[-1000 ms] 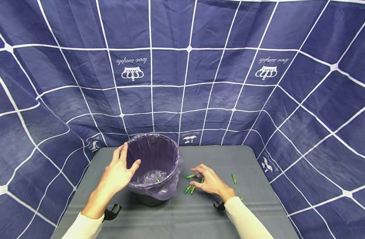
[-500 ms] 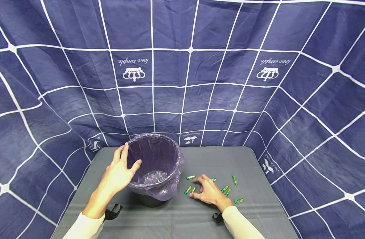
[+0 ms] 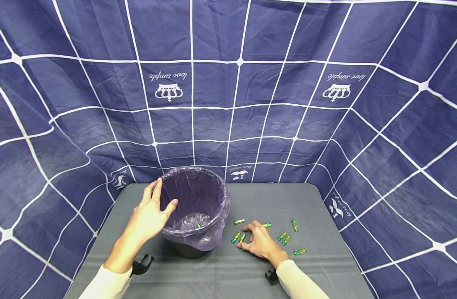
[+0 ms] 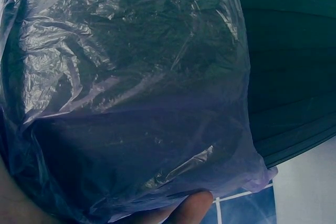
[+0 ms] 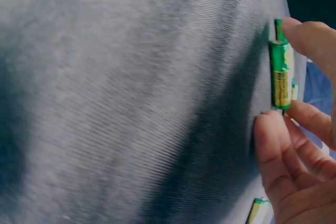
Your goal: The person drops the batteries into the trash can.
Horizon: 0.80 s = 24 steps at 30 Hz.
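My left hand (image 3: 147, 216) holds the rim of a dark trash bin (image 3: 189, 251) lined with a translucent purple bag (image 3: 213, 232). In the left wrist view its fingers (image 4: 194, 208) press the bag's outer side; in the head view the thumb reaches over the opening. A green-and-yellow battery (image 3: 199, 226) shows inside the bin. Close over the tabletop, my right hand (image 3: 262, 243) arches with thumb and fingers spread around a green-and-yellow battery (image 5: 281, 77). One fingertip is right at that battery's lower end in the right wrist view. Another battery (image 3: 235, 237) lies just left of it.
Several more batteries lie on the grey table (image 3: 232, 274): one behind the right hand's fingers (image 3: 239, 221), a pair (image 3: 284, 238) beside the wrist, another (image 3: 299, 251) nearer me and one (image 3: 294, 225) farther right. A blue gridded curtain (image 3: 213, 83) encloses the back and sides.
My right hand has come down lower and nearer to me around one battery, uncovering several batteries to its right. It barely moves over the last half second. The left hand stays on the bin.
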Available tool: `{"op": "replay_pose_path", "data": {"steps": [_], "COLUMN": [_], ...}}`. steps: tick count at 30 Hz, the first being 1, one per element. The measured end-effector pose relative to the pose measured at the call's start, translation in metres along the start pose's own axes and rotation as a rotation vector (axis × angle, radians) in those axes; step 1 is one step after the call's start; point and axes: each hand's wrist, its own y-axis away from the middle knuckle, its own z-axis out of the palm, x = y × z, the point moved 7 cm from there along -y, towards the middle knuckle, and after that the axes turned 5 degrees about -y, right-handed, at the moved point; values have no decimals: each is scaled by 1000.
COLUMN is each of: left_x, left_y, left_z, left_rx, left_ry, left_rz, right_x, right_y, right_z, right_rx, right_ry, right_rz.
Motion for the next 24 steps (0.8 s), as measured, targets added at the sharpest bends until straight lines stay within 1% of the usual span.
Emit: {"op": "replay_pose_path", "data": {"steps": [4, 10, 15, 19, 24], "left_x": [0, 1, 0, 0, 0], "left_y": [0, -1, -1, -2, -1], "left_z": [0, 0, -1, -1, 0], "left_rx": [1, 15, 13, 18, 29], "left_ry": [-3, -7, -16, -26, -34], "left_rz": [1, 5, 0, -1, 2], "right_x": [2, 2, 2, 5, 7], "right_y": [2, 5, 3, 3, 3], "right_z": [2, 4, 6, 7, 7], "right_rx": [17, 63, 86, 91, 95], "right_ry": [9, 27, 31, 28, -11], "right_rz": [6, -26, -36, -17, 1]}}
